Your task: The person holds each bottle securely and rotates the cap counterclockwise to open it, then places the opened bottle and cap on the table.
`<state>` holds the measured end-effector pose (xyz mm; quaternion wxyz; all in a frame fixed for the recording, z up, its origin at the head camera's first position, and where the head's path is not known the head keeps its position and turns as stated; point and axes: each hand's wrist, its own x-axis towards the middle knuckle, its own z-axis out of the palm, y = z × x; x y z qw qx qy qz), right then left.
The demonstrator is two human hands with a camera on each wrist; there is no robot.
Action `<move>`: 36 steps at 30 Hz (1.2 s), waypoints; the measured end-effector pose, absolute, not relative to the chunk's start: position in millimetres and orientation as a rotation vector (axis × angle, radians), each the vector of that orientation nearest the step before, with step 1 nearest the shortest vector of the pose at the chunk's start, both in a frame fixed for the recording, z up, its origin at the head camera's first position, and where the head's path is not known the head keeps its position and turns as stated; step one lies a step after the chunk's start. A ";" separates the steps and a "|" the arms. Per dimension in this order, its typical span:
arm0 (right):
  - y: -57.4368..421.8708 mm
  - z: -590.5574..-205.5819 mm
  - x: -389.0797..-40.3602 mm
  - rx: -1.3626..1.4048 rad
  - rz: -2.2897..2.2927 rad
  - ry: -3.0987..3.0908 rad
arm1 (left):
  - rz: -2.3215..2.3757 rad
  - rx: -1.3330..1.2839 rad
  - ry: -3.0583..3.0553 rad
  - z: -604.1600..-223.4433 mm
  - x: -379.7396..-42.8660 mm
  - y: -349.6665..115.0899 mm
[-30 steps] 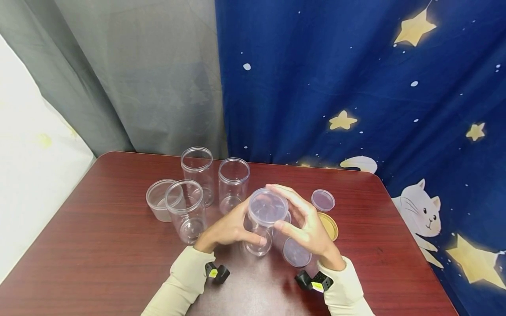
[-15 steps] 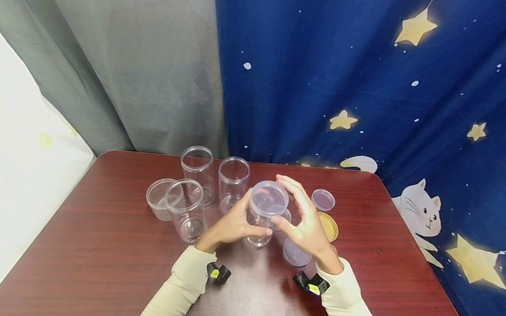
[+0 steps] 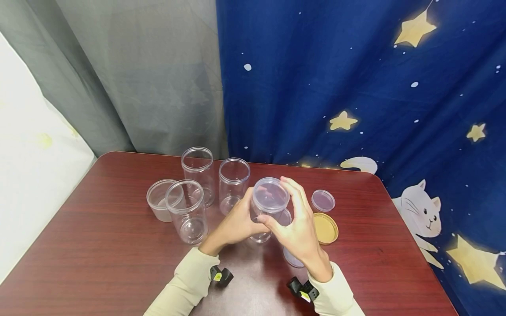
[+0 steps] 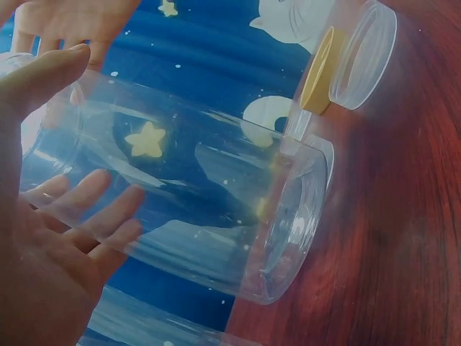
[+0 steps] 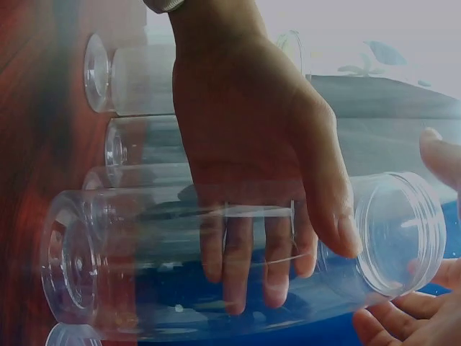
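A clear plastic jar (image 4: pixel 202 180) stands upright in front of me, slightly tilted, its base close over the table in the left wrist view. My left hand (image 3: pixel 237 226) grips its body, with the fingers behind and the thumb in front. On the jar's mouth sits a clear lid (image 3: pixel 270 195). My right hand (image 3: pixel 296 224) holds this lid from the right, thumb at its near edge and fingers curved round the far side. In the right wrist view, the left hand (image 5: pixel 252 137) spreads along the jar while the right hand's fingers (image 5: pixel 392 324) reach the lid.
To the left stand open clear jars, at the back (image 3: pixel 197 169), beside it (image 3: pixel 234 175) and nearer (image 3: pixel 187 219), plus a short tub (image 3: pixel 158 202). On the right lie a gold lid (image 3: pixel 326 228) and several clear lids, one at the back (image 3: pixel 323 200), another nearer me (image 3: pixel 292 258).
The jar with its lid has shifted a little away from me and to the right. My right hand has turned round the lid, its wrist swinging left and uncovering more of the gold lid.
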<state>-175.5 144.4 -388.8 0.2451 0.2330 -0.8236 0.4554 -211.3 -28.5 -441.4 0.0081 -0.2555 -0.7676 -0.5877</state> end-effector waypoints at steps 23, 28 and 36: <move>150.4 -388.5 -178.7 0.707 1.347 -2.216 | -1.811 -0.828 -2.434 -438.9 -209.6 -30.2; 154.0 -387.1 -180.7 0.786 1.367 -2.212 | -1.840 -0.880 -2.411 -438.4 -210.2 -32.6; 159.2 -385.4 -184.2 0.932 1.359 -2.192 | -1.928 -0.938 -2.399 -438.8 -210.7 -36.6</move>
